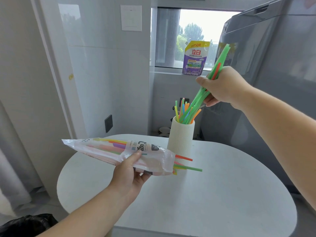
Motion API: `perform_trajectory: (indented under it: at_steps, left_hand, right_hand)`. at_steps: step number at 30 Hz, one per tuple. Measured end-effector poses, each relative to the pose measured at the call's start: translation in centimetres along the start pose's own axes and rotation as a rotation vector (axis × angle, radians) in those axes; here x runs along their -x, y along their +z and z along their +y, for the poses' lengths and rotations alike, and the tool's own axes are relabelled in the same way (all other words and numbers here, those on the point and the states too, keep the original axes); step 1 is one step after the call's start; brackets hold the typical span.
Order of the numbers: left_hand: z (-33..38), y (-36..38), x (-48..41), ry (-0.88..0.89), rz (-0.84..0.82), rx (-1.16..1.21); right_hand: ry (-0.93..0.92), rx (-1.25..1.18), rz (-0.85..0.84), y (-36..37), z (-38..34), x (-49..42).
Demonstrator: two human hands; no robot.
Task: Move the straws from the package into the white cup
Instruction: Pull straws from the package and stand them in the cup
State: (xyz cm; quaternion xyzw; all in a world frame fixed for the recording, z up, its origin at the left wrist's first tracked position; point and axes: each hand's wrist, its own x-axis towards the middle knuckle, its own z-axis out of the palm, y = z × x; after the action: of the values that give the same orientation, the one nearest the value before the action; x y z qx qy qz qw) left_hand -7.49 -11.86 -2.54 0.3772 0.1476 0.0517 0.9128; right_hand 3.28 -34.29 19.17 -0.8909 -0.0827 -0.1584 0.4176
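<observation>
A ribbed white cup (180, 142) stands upright near the far edge of the round white table (213, 194). Several coloured straws (183, 110) stick out of its mouth. My right hand (222, 87) grips a bunch of green and red straws (219, 60) above and to the right of the cup; their lower ends reach down into it. My left hand (130, 171) holds the clear plastic straw package (111, 149) from below, lying nearly level in front of the cup. A few straws (186, 165) poke out of its open right end.
A grey washing machine (273, 74) stands close on the right behind my right arm. A purple detergent pouch (195, 58) sits on the windowsill behind the cup. White tiled wall lies to the left, and a black bag (29, 223) sits at the bottom left.
</observation>
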Motion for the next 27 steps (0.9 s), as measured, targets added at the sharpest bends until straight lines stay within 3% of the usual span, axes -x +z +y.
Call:
perform_trajectory:
  at_steps: [5, 9, 27]
  left_hand:
    - [-0.1, 0.0, 0.0, -0.003, 0.001, 0.005]
    - [-0.1, -0.1, 0.0, -0.001, 0.002, 0.011]
    - [-0.1, 0.1, 0.0, -0.009, -0.001, 0.008]
  right_hand:
    - [0.043, 0.181, -0.078, 2.5, 0.9, -0.7]
    - [0.020, 0.279, -0.032, 3.9, 2.0, -0.8]
    - [0.076, 0.094, -0.135, 6.3, 4.2, -0.8]
